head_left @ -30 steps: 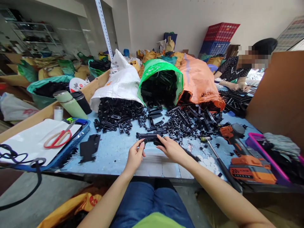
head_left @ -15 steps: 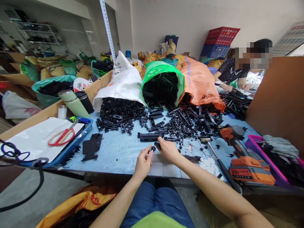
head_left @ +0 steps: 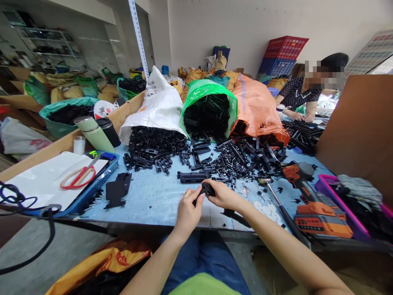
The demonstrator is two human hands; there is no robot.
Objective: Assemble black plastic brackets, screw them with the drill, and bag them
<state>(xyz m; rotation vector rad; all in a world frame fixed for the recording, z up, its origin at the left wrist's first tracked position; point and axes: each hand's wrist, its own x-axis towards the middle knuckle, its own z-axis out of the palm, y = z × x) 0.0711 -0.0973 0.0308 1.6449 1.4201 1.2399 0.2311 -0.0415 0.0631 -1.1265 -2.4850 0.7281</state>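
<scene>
Close together over the table's front part, my two hands meet at a black plastic part [head_left: 208,189] with a rounded end. My left hand [head_left: 189,209] is closed, thumb and fingers pinching at this end; the small black disc it held is now mostly hidden. My right hand [head_left: 225,196] wraps the same part, and a long black strip [head_left: 236,217] sticks out below its wrist. Just behind the hands lie black plastic bars [head_left: 193,177]. A heap of small black knobs and screws [head_left: 231,162] spreads beyond them.
White, green [head_left: 211,88] and orange sacks spill black parts at the back. To the right lie a hammer [head_left: 278,203], a cordless drill [head_left: 322,221] and white discs [head_left: 267,209]. Scissors [head_left: 78,177] rest on a blue basket at left. A co-worker [head_left: 299,96] sits back right.
My hands have come together: the left moved slightly right and up, bringing its disc to the part in my right hand. The long strip now slants downward beneath my right wrist.
</scene>
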